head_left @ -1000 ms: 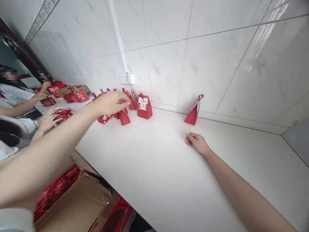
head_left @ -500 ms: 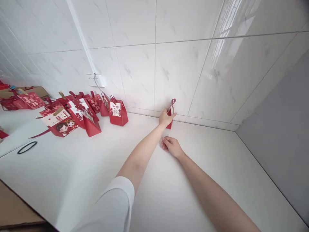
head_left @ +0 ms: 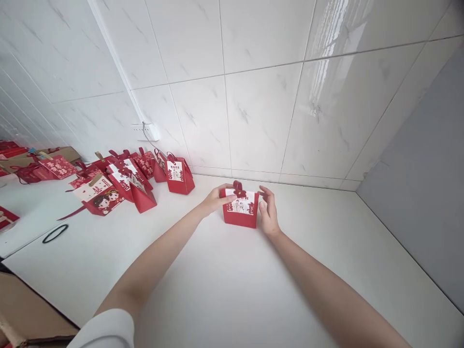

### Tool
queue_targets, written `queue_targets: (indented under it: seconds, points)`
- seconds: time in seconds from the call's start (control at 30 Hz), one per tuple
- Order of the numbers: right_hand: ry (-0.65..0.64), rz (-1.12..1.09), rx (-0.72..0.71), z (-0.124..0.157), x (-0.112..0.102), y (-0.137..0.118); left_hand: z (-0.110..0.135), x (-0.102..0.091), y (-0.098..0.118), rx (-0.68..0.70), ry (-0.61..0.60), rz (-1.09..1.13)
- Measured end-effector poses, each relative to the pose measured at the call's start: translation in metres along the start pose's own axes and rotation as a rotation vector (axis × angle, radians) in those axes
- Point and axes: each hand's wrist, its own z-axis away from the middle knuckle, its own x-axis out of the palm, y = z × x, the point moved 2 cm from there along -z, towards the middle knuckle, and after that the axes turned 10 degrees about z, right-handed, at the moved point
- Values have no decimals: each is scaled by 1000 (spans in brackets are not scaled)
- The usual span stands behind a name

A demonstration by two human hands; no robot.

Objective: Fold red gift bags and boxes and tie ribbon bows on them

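Observation:
A red gift box (head_left: 240,221) with a white printed label and a dark red ribbon loop on top stands on the white table, its broad label side toward me. My left hand (head_left: 216,199) grips its upper left, the thumb across the front and the fingers behind. Close to the box's right edge is my right hand (head_left: 268,212), fingers apart and slightly curled. Whether its fingertips touch the box I cannot tell.
Several red gift boxes (head_left: 125,186) cluster on the left, with a lone upright one (head_left: 180,178) nearest me. A black ring-shaped band (head_left: 55,233) lies left. Behind are the tiled wall (head_left: 261,121) and a socket (head_left: 145,131). A cardboard box (head_left: 32,309) is at lower left.
The gift box has come away from the wall toward me and turned its label side to face me. My left hand came with it; my right hand rose beside it and its fingers spread.

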Motion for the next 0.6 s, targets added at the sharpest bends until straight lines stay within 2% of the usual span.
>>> queue_targets:
  seconds: [0.13,0.23,0.33,0.43,0.53,0.6]
  points:
    - [-179,-141,1,11,13,-17,30,7,31,190,32,-115]
    - [-155,-191,19,17,17,-31,44,13,50,176,34,-252]
    - [-136,-194,9,15,15,-49,56,14,61,88,-36,-328]
    - [-98,-167,-126,5,4,-72,66,13,67,19,-131,-480]
    - [-31,-32,-357,-6,-9,-94,71,11,73,34,-168,-632]
    - [-82,59,-498,-13,-15,-103,74,12,77,45,-176,-685]
